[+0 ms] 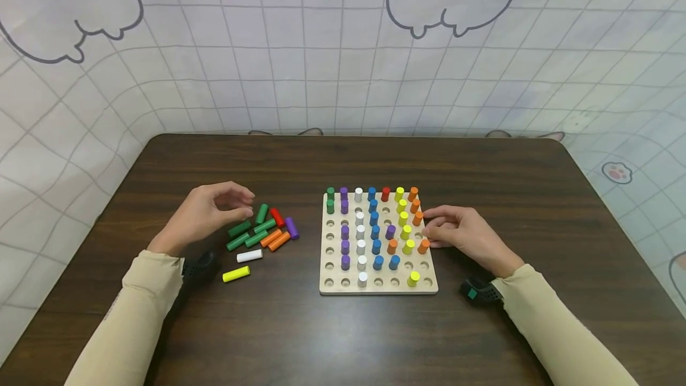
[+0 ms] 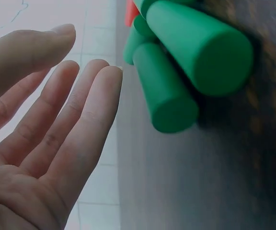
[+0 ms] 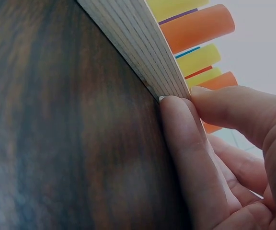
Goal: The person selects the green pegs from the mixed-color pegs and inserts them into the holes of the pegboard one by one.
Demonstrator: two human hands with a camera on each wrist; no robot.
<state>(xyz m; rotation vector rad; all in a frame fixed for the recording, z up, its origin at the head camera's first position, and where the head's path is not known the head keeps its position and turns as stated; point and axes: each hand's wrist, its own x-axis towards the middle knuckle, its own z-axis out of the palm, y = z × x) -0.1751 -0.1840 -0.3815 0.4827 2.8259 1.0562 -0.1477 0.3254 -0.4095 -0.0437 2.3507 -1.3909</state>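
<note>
A wooden pegboard (image 1: 326, 273) lies on the table, with coloured pegs standing in many of its holes. My right hand (image 1: 463, 234) holds the board's right edge. In the right wrist view, the thumb (image 3: 224, 108) is at the top rim and a finger (image 3: 181, 124) lies against the layered side, close to orange pegs (image 3: 200, 28). At the left, my left hand (image 1: 206, 213) hovers beside a loose pile of pegs, its fingers apart from the thumb and nothing held. Green pegs (image 2: 164, 91) lie just past its fingertips in the left wrist view.
Within the loose pile are a red peg (image 1: 277, 217), a purple peg (image 1: 292, 228) and orange pegs (image 1: 279, 241). A white peg (image 1: 249, 256) and a yellow peg (image 1: 236, 274) lie nearer me. Behind the dark wooden table (image 1: 257, 338) hangs a white gridded cloth (image 1: 321, 64).
</note>
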